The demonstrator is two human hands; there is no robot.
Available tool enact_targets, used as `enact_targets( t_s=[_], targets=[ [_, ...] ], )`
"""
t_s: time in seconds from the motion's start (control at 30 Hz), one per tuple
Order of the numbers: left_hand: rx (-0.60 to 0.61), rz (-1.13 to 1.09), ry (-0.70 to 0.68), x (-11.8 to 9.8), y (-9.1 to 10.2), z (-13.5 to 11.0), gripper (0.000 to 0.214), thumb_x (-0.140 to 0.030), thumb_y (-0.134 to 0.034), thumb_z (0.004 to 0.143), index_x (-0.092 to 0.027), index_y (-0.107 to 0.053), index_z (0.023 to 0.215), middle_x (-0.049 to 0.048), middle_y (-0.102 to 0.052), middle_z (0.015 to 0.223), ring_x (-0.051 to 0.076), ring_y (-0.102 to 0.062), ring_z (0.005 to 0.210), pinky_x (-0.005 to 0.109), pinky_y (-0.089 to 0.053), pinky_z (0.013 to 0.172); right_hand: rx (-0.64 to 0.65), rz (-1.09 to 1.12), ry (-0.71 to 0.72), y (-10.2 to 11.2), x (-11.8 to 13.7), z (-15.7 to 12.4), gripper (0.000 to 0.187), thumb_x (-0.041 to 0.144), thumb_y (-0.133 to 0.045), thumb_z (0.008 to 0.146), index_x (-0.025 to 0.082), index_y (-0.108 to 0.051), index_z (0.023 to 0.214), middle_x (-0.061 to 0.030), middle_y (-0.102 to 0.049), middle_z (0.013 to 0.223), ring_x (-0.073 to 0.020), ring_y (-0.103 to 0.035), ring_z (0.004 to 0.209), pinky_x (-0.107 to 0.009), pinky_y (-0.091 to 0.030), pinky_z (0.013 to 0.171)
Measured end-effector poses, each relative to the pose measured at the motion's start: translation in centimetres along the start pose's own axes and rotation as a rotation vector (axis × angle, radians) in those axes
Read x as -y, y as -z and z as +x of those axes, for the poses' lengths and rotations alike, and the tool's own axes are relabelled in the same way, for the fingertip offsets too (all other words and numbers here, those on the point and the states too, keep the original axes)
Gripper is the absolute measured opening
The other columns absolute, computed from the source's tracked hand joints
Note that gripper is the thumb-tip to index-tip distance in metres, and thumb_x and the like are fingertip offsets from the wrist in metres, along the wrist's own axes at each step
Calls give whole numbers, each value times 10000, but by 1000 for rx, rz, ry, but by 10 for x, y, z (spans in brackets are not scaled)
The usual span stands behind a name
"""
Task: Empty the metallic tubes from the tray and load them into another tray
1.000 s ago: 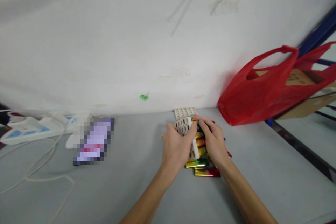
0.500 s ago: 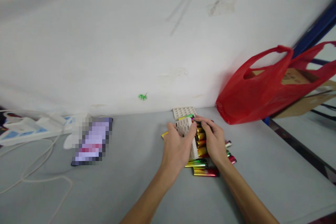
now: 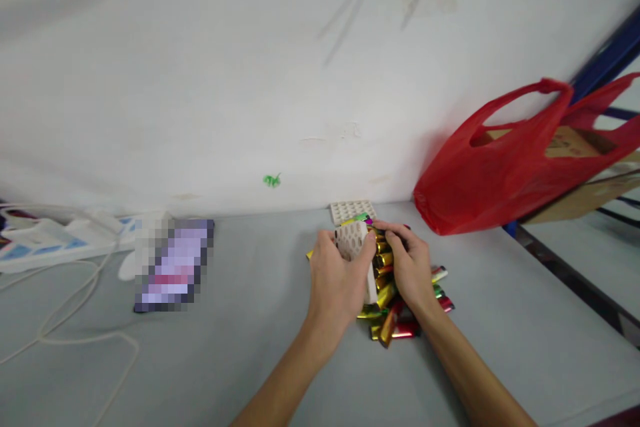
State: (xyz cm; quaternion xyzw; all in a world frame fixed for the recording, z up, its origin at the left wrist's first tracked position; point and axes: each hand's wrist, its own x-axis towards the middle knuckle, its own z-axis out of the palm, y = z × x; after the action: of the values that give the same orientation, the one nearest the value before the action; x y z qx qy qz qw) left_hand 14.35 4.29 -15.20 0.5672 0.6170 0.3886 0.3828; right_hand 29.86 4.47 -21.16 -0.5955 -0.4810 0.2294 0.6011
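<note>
I look down on a grey desk [image 3: 225, 360] that runs back to a scuffed white wall [image 3: 250, 80]. Near its middle, my left hand [image 3: 337, 280] is curled around a white perforated holder [image 3: 356, 250], gripping it upright on edge. My right hand [image 3: 407, 267] is just beside it, fingers bent down onto a heap of shiny gold, green and red batteries [image 3: 395, 310]; whether it actually grips one I cannot tell. A second white tray [image 3: 353, 211] lies flat at the back edge, against the wall. Toward the back right corner a red plastic bag [image 3: 500, 167] holds a cardboard box [image 3: 570, 143]. On the left side lie a phone [image 3: 173, 265], a white power strip [image 3: 55, 243] and a loose white cable [image 3: 75, 320].
</note>
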Motion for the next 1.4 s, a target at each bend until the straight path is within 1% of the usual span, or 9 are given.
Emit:
enact_targets(
  t_s=[0.17, 0.33, 0.53, 0.7, 0.9, 0.97, 1.13, 1.3, 1.4],
  targets=[
    [0, 46, 5, 2, 4, 5, 432, -622, -707, 983, -209, -632, 1084, 137, -828, 1040, 346, -790, 978, 380, -535, 793, -7, -58, 7, 1, -2, 0, 355, 411, -590, 1011, 217, -869, 1113, -111, -858, 1205, -336, -761, 1107, -492, -543, 1033],
    [-17, 138, -8, 7, 5, 5, 503, -675, -673, 984, -200, -658, 1145, 180, -833, 1065, 420, -790, 1028, 432, -543, 823, -3, -131, 28, 1, -1, 0, 350, 421, -575, 1027, 227, -855, 1106, -113, -852, 1187, -342, -753, 1112, -490, -531, 1031],
    [-42, 196, -31, 11, 10, 6, 491, -690, -643, 994, -218, -687, 1121, 176, -830, 1140, 393, -785, 1054, 415, -544, 855, -11, -214, 49, 1, 1, -2, 349, 411, -559, 1042, 229, -842, 1137, -118, -837, 1191, -342, -745, 1106, -488, -521, 1024],
    [-30, 182, -8, 14, 16, 11, 530, -739, -565, 1013, -229, -689, 1084, 146, -841, 1056, 389, -788, 1005, 415, -533, 829, -14, -240, 61, 0, 0, -2, 343, 395, -555, 1037, 231, -841, 1134, -118, -833, 1190, -345, -741, 1125, -491, -516, 1039],
    [-29, 188, -14, 13, 20, 14, 543, -742, -550, 1016, -220, -693, 1054, 176, -832, 1123, 403, -771, 1043, 437, -518, 876, -20, -250, 67, 0, -1, -2, 335, 386, -556, 1032, 229, -841, 1112, -115, -839, 1179, -342, -743, 1118, -488, -520, 1033],
    [-25, 188, -11, 13, 23, 17, 544, -743, -548, 1014, -220, -697, 1019, 173, -833, 1087, 409, -769, 1033, 437, -509, 868, -22, -251, 67, 0, -1, -1, 333, 387, -558, 1031, 233, -843, 1107, -113, -842, 1180, -344, -745, 1118, -490, -520, 1033],
    [-4, 167, 18, 19, 31, 27, 601, -789, -493, 1012, -233, -710, 936, 131, -831, 947, 382, -775, 944, 398, -484, 798, -24, -248, 62, 0, -1, -1, 327, 383, -564, 1021, 232, -848, 1086, -112, -848, 1166, -351, -750, 1112, -500, -522, 1028],
    [-21, 176, 20, 18, 34, 30, 629, -799, -492, 994, -226, -739, 908, 133, -826, 927, 366, -763, 903, 381, -472, 781, -24, -242, 65, 0, 0, -1, 330, 391, -564, 1026, 233, -848, 1082, -114, -849, 1177, -350, -748, 1125, -498, -522, 1033],
    [-48, 183, 20, 14, 40, 33, 612, -762, -500, 995, -217, -766, 914, 125, -822, 917, 355, -759, 894, 379, -479, 790, -22, -249, 63, 0, 1, -1, 334, 388, -561, 1026, 229, -849, 1088, -116, -848, 1173, -349, -749, 1115, -494, -524, 1022]
  ],
)
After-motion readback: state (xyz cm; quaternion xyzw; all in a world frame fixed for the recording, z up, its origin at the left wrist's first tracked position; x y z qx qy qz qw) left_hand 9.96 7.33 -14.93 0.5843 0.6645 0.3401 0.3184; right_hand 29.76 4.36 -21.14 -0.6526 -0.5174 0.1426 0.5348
